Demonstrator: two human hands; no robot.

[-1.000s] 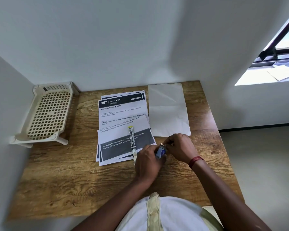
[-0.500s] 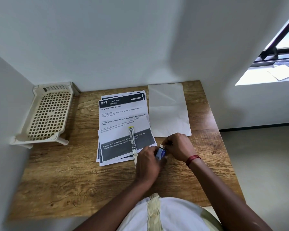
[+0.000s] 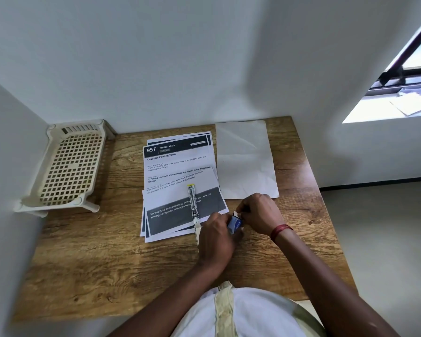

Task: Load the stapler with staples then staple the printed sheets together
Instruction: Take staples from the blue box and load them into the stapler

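1. A small blue staple box (image 3: 234,223) sits between the two hands, just off the near right corner of the printed sheets (image 3: 180,186) and above the desk (image 3: 88,263).
2. The left hand (image 3: 215,242) curls around the box from the near side; its fingers are wrapped on the box's lower part, and most of their tips are hidden behind the hand.
3. The right hand (image 3: 259,212) meets the box from the far right side, its fingers pressed together at the box's pale upper end, where a white flap shows. Whether they pinch the flap or only touch it cannot be told.
4. The stapler (image 3: 193,205) lies opened out flat on the printed sheets, running from the middle of the stack toward the desk's near edge, its near end passing under the left hand.
5. A blank sheet (image 3: 246,161) lies toward the far right corner of the desk, just beside the printed stack.
6. A cream plastic rack (image 3: 71,166) stands at the far left corner.
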